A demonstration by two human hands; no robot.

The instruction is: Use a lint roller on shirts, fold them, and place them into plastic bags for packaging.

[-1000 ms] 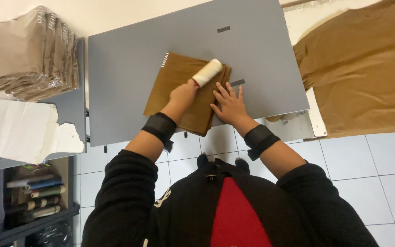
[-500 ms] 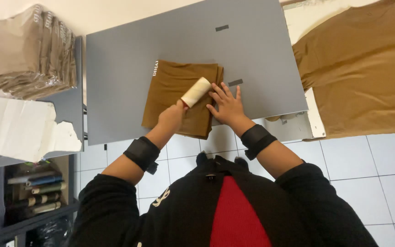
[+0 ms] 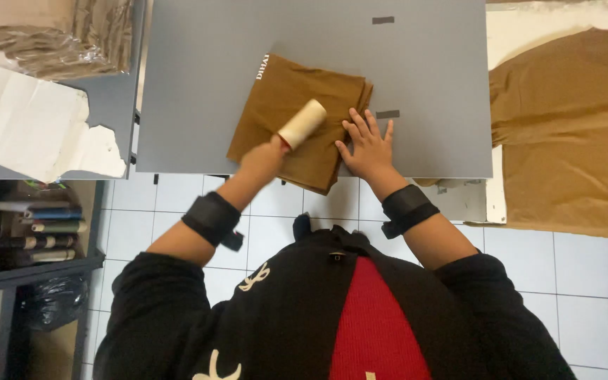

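Left hand [image 3: 262, 158] gripping cream cylindrical lint roller [image 3: 302, 124], roller lying on folded brown cloth garment [image 3: 293, 127] at near edge of grey flat board [image 3: 248, 77]. Right hand [image 3: 367, 144] fingers spread, pressing garment's right edge flat, likely steadying it.

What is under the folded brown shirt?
The folded brown cloth shirt lies on a flat grey board. Its near edge hangs past the board, over white floor tiles. Anything beneath the shirt's middle is covered.

Left hand [image 3: 262, 158] closed, apparently gripping; right hand [image 3: 367, 144] flat, fingers spread; both wrists banded.
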